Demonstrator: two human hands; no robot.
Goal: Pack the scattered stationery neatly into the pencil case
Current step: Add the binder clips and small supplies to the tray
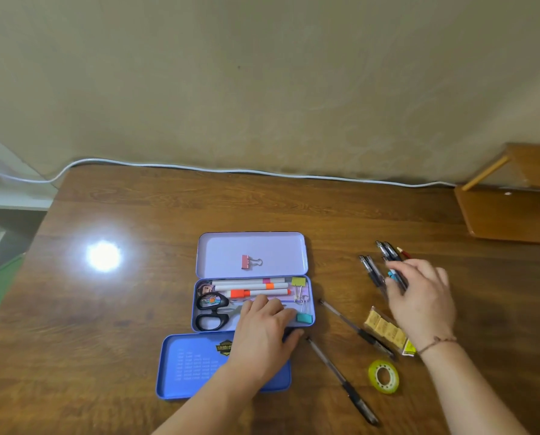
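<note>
— Forearms first, since they fill the bottom of my view. My left hand lies flat with straight fingers across the near edge of the pencil case, pressing it steady and holding nothing. My right hand hovers over the loose pens out to the right; fingers bent down onto them, though whether they have closed on one I cannot tell.

— So how do I do this pick well?

— I think: gather several pens lying parallel, lift them together, and lay them lengthwise beside the markers, keeping the left hand on the tin so it does not slide.

— And the count?

— Inside the tray: three markers, one pair of scissors, a yellow binder clip and a teal binder clip. One pink binder clip sits in the open lid. On the table: two long black pens, at least four more by my right hand plus a red-tipped pencil, one packet of yellow erasers, one tape roll. A separate blue tray lies nearest me.
</note>
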